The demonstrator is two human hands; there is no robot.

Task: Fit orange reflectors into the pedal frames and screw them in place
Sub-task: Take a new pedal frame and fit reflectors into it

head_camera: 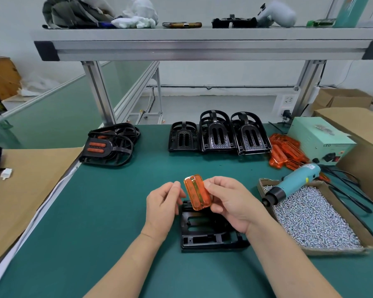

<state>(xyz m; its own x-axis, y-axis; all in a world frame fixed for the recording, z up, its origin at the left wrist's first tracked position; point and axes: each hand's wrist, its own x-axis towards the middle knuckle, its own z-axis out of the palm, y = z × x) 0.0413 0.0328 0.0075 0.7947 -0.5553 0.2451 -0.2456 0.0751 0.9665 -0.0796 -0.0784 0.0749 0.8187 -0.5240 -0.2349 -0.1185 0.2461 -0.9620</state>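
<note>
Pinching orange reflector (197,193), right hand (230,203); left hand (162,207) beside; pedal frame (202,232) beneath

Single head view, close above green bench (116,211), facing forward-down.

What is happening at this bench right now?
A person is assembling pedals. The right hand holds one orange reflector above a black pedal frame lying on the green mat; it is not fitted yet. The left hand is close beside the reflector, fingers curled. The electric screwdriver rests untouched on the box of screws. Spare reflectors and empty frames wait at the back.
</note>
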